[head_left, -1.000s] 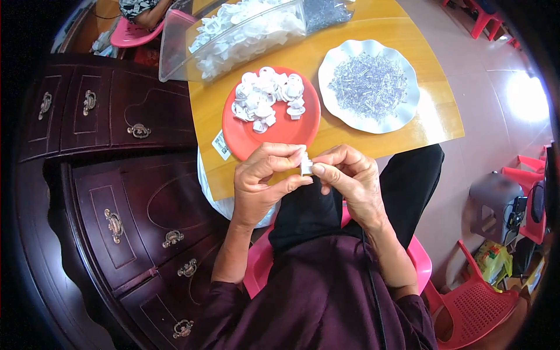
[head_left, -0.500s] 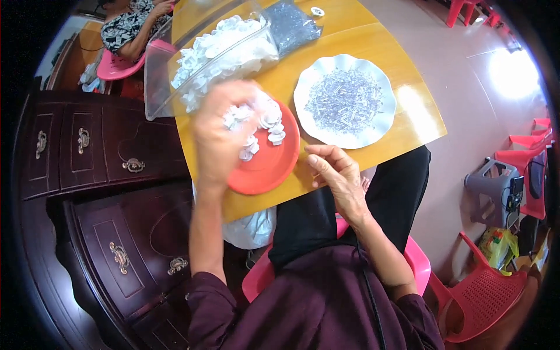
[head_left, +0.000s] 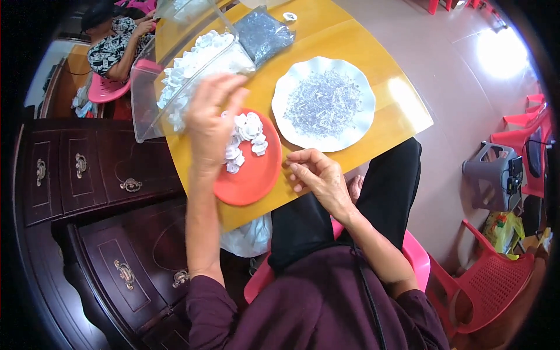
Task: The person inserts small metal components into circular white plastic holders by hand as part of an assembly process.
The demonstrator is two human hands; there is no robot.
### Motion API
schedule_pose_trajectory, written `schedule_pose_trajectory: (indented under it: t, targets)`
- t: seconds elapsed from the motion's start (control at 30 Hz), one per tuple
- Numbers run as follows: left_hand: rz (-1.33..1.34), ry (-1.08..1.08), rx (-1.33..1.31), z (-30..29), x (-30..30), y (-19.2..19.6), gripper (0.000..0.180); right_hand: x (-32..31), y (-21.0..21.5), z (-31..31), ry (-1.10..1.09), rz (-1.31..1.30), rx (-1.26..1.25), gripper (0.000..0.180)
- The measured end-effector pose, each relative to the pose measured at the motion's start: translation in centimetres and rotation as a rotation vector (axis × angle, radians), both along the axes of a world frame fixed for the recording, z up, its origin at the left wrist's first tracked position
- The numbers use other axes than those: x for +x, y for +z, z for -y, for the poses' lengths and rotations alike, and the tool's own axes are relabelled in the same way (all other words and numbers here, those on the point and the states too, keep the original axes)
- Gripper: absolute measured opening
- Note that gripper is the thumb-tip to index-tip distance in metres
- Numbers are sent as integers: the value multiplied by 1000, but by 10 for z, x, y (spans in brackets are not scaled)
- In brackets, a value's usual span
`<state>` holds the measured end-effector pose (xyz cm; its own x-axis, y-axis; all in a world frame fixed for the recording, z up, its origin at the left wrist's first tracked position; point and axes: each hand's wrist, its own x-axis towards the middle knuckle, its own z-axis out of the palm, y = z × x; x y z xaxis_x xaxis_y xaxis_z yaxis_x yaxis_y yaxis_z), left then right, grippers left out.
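Note:
My left hand [head_left: 211, 119] hangs over the left rim of an orange-red plate [head_left: 248, 189], its fingers stretched out and apart, with no object visible in it. It hides part of the plate and of the clear plastic bin behind. On the plate lies a cluster of small white plastic pieces [head_left: 249, 127]. To the right of the plate, near the table's front edge, my right hand [head_left: 321, 179] has thumb and fingertips drawn together in a pinch; whatever they hold is too small to make out. Beyond it stands a white scalloped dish [head_left: 366, 119] with many small clear slivers [head_left: 324, 105].
The clear bin [head_left: 142, 119] with white pieces stands at the far left of the yellow table [head_left: 402, 111]. Behind the dish lie a bag of clear bits [head_left: 262, 35] and a small white round piece [head_left: 290, 17]. Dark drawers [head_left: 105, 157] stand left; another person sits far left.
The whole view has shifted slightly. My left hand's fingers, blurred and curled over the white pieces before, are now spread beside them. The right hand keeps its pinch in about the same place.

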<state>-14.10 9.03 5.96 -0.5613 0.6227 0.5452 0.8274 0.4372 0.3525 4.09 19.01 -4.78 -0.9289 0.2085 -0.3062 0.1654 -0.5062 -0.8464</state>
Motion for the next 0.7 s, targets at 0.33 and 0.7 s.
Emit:
schedule_pose_trajectory:
  t: [0.33, 0.7]
  targets:
    - [321, -92, -156, -26, 34, -63, 17, 2, -4, 0, 48, -72, -15, 22]
    - [473, -68, 25, -28, 39, -55, 9, 4, 2, 1, 28, -86, 21, 19]
